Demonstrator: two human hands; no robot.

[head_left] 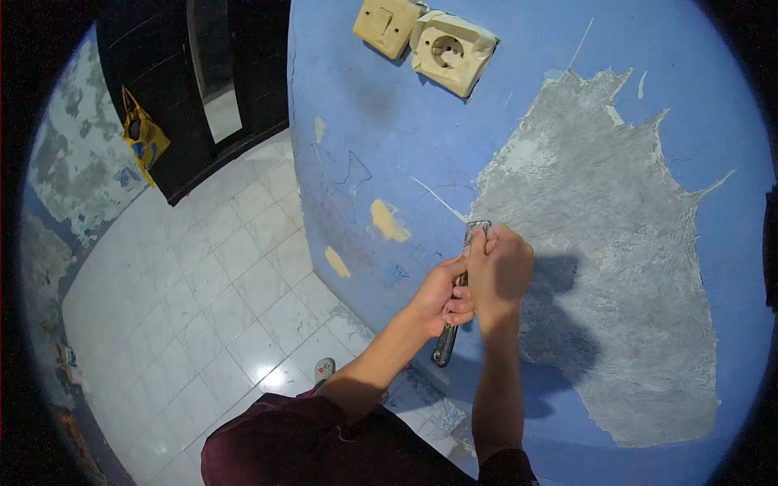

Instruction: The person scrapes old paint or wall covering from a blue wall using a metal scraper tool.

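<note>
Both my hands hold a scraper (442,348) with a dark handle, its blade end up against the blue wall (421,146). My left hand (444,298) wraps round the handle. Higher up, my right hand (501,267) is closed round the tool near its blade, with a finger along it. The blade end touches the left edge of a large bare grey patch (616,243), where the blue paint is gone. A thin pale scratch runs up and left from there. The blade's tip is partly hidden by my fingers.
A light switch (387,26) and a wall socket (450,53) sit at the top. Smaller cream patches (389,221) mark the wall. A yellow bag (144,138) hangs by a dark door. White floor tiles (211,300) lie at the left, with debris along the wall's base.
</note>
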